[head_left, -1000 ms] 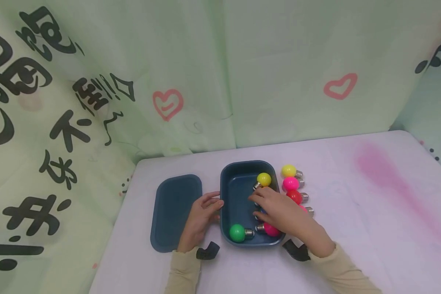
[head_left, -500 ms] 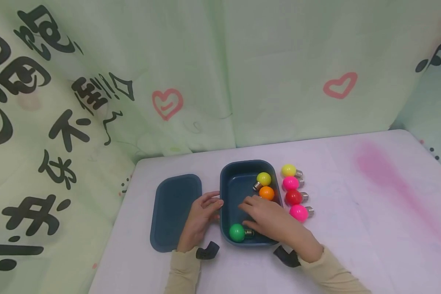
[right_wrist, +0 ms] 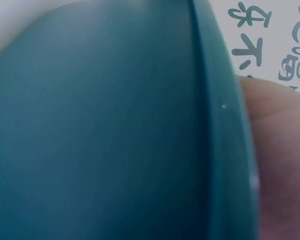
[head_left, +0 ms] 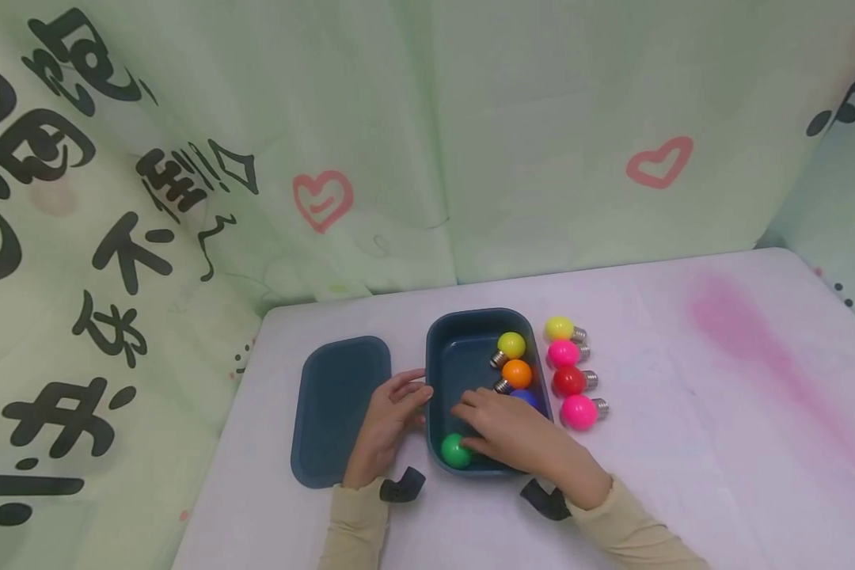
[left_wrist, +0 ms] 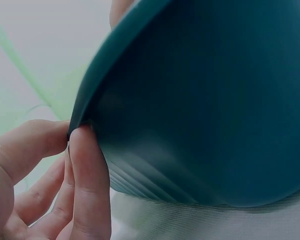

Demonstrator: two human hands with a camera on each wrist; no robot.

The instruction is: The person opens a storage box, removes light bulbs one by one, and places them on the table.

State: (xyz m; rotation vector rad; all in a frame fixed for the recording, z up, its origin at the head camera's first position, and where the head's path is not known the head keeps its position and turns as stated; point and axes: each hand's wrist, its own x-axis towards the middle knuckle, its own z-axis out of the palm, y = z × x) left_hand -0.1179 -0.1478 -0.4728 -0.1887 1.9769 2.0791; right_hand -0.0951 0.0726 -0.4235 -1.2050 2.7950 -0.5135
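Note:
In the head view my left hand (head_left: 392, 423) holds the left rim of a dark blue plastic box (head_left: 432, 348). The left wrist view shows thumb and forefinger pinching the box wall. My right hand (head_left: 516, 427) reaches over the right side into the box, fingers apart. Its thumb is at a green light bulb (head_left: 455, 451), whose screw base is hidden. Beyond the hand lie a yellow bulb (head_left: 511, 344), an orange bulb (head_left: 517, 373) and a partly covered blue bulb (head_left: 523, 397). In the right wrist view the box wall hides most of the hand.
Right of the box, a yellow bulb (head_left: 560, 328), a pink bulb (head_left: 564, 353), a red bulb (head_left: 568, 381) and another pink bulb (head_left: 579, 412) stand in a column. A flat dark blue lid (head_left: 340, 412) lies left. The white-covered table (head_left: 684, 380) meets a green curtain behind.
My right hand has moved left and toward me inside the box, uncovering the orange and blue bulbs. The green bulb has shifted slightly left. My left hand keeps its hold.

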